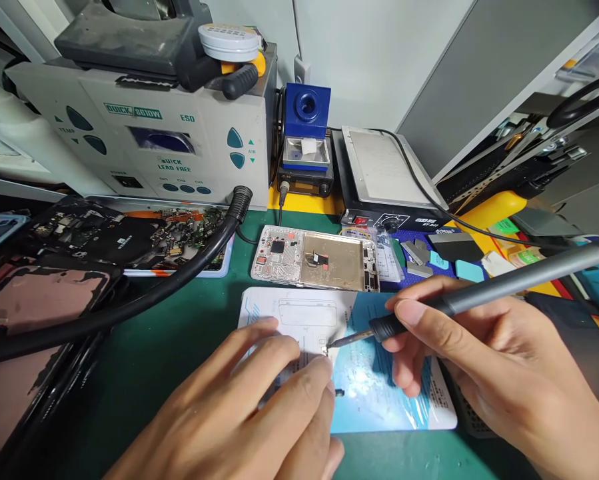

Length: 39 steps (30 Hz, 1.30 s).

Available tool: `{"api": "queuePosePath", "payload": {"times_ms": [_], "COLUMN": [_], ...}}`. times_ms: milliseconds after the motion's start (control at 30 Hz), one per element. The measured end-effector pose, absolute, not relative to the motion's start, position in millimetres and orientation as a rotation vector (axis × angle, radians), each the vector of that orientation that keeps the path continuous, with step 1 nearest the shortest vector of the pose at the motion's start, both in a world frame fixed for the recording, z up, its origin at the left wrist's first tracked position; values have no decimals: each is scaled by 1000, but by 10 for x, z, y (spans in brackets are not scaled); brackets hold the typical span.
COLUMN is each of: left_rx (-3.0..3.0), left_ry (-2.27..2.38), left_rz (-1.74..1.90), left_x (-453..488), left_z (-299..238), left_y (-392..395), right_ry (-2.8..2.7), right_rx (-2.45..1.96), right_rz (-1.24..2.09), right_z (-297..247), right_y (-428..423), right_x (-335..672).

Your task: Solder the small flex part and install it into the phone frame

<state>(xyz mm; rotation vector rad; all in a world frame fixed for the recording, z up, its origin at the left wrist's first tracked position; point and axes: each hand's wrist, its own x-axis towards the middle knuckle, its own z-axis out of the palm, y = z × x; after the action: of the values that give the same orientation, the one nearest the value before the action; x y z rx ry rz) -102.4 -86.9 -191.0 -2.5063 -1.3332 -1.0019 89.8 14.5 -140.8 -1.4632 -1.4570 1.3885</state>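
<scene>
My right hand (499,353) is wrapped round a grey soldering iron (509,283) like a pen, its tip pointing left. The tip meets or nearly meets a tiny metal part (325,349) on a white and blue printed card (389,407). My left hand (259,400) rests on the card, middle and ring fingers stretched forward. Its index fingertip and thumb are close together just below the metal part; what they pinch is mostly hidden. A small black piece (340,393) shows beside the thumb. Behind the card lies an opened phone frame (279,257).
A hot-air station (164,140) stands at back left, its black hose (179,273) crossing the green mat. A blue iron holder (306,107) and a heating plate (384,163) stand behind. Phone boards (124,237) lie left; small blocks (419,253) lie right.
</scene>
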Motion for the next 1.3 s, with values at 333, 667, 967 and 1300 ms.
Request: {"api": "queuePosePath", "payload": {"times_ms": [333,667,967,1300], "left_rx": [-2464,-2457,-2450,-2445], "left_ry": [-1350,-1336,-1339,-1351], "left_rz": [-1028,-1061,-1083,-1104], "left_x": [-997,-993,-998,-982], "left_z": [-1884,-1912,-1914,-1880], "left_y": [-879,-815,-829,-812], "right_ry": [-1416,-1428,-1410,-1565], "right_rx": [-1378,-1152,-1160,-1195], "right_rz": [1655,1994,1977,1959], "right_z": [-1486,-1346,-1412,-1442], "right_y": [133,267,241,245], "right_x": [1123,1332,1336,1410]}}
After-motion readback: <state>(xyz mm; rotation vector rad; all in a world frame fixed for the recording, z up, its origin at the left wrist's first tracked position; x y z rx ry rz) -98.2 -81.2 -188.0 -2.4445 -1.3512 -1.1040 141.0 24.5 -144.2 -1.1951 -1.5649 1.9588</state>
